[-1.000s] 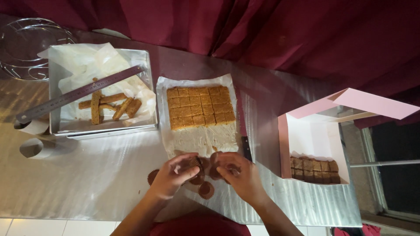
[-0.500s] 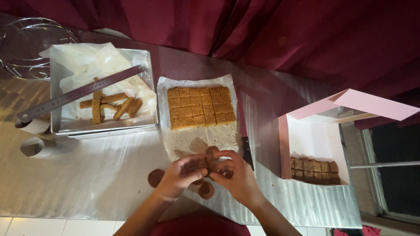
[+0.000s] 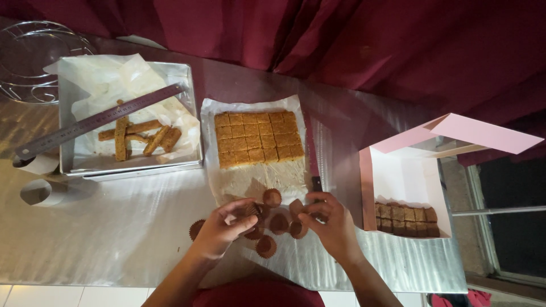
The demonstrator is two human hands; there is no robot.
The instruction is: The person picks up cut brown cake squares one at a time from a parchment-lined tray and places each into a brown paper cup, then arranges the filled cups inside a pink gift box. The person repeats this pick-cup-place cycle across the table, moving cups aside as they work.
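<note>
My left hand (image 3: 223, 229) pinches a small brown paper cup (image 3: 252, 211) near the front of the steel table. My right hand (image 3: 331, 223) grips another brown paper cup (image 3: 296, 207) just to its right. Several more brown cups (image 3: 272, 197) lie scattered between and around my hands on the parchment (image 3: 250, 182). Just beyond them on the parchment sits a slab of golden cake cut into small squares (image 3: 259, 138).
A metal tray (image 3: 190, 113) on the left holds paper, brown trimmed strips (image 3: 139, 135) and a steel ruler (image 3: 96, 120). An open pink box (image 3: 398, 176) on the right holds a row of brown squares (image 3: 406, 217). A knife (image 3: 313, 153) lies beside the slab. Tape rolls (image 3: 37, 192) sit far left.
Both hands have drawn slightly apart, each now pinching a separate cup. One cup now lies free on the parchment above my hands.
</note>
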